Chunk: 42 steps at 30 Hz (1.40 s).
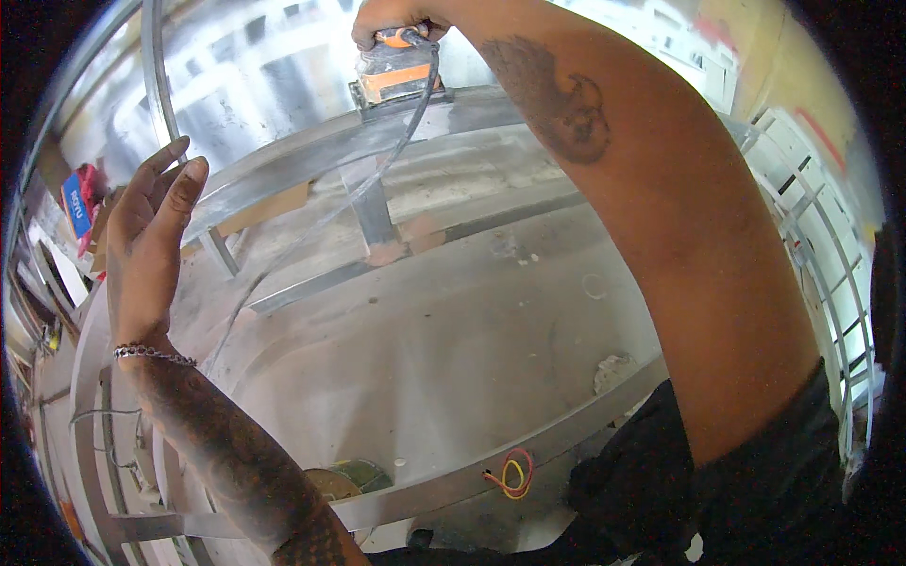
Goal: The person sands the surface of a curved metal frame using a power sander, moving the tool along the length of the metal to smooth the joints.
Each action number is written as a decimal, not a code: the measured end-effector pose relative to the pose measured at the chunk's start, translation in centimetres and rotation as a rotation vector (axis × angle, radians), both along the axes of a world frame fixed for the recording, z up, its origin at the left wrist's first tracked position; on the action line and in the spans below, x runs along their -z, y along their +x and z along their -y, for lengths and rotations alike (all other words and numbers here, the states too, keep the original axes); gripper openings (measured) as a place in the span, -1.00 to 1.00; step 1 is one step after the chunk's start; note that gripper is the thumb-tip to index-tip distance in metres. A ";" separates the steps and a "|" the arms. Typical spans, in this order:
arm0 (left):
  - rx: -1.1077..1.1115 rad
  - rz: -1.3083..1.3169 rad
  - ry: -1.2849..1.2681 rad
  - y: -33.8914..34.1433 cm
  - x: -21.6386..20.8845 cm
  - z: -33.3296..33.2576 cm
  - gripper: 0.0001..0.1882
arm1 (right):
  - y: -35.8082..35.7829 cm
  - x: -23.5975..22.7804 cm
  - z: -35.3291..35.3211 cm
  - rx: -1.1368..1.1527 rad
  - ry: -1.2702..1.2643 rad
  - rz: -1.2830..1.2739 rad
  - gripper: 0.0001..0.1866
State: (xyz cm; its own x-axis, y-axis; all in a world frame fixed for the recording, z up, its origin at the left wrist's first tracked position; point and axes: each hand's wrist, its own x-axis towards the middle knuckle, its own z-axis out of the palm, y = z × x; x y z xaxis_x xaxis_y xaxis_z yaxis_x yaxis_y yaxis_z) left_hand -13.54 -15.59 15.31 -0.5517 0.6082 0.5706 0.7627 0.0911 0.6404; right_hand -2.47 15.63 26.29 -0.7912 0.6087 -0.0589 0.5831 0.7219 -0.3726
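My right hand (396,14), at the far end of my outstretched arm, is closed on the top of an orange-and-black power sander (396,80). The sander rests on a grey metal beam (330,156) of a welded frame. From it a dark cord (415,118) hangs down toward the left. My left hand (146,226) is raised at the left with thumb and fingers apart, holding nothing. Its fingertips are beside a thin metal upright (159,75); I cannot tell whether they touch it. A chain bracelet (156,355) circles the left wrist.
Below the beam are a short metal post (371,212) and a lower rail (326,283). A curved metal bar (425,500) crosses near me, with red and yellow wires (514,476) coming out. A blue box (75,203) sits at the left, and a white metal rack (812,198) at the right.
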 end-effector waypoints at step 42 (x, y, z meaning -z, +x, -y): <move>0.036 0.063 0.009 0.9 -0.3 -0.1 -0.30 | 3.2 0.5 -0.9 -0.095 0.236 -0.029 -0.66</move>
State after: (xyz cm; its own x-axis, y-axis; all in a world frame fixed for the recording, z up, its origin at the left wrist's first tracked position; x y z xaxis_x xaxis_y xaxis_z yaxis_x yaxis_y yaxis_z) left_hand -12.66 -15.45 15.60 -0.5648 0.6230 0.5411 0.7235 0.0585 0.6878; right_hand 0.70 16.48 25.74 -0.8447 0.5258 0.0996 0.5001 0.8418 -0.2031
